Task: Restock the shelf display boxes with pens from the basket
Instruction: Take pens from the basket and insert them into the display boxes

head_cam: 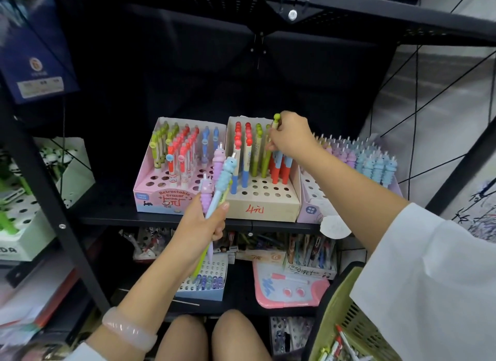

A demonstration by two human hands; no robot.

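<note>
Pen being placed: a green pen with a round knob on top, held upright above the back right corner of the beige box, seemingly so its tip can drop straight into a hole.
Right hand: fingers pinch that pen near its top; the arm reaches in from the right over the shelf.
Beige box: middle of three on the black shelf, marked with a red handwritten price. Red-topped and green pens stand in its back rows; the front rows of holes are bare, so there is room left to fill.
Left hand: curled round a spare bunch of pens with soft purple and blue animal tops, held upright just in front of the boxes, probably kept ready as the next supply.
Pink box: at the left of the beige one, touching it; green, red and blue pens at the back, open holes at the front.
Lilac box: at the right, packed with animal-topped pens like those in the left hand, likely where that bunch belongs.
Basket: green plastic, at the lower right near the person's knee, with more pens lying in it.
Lower shelf: more stationery boxes and a pink board.
</note>
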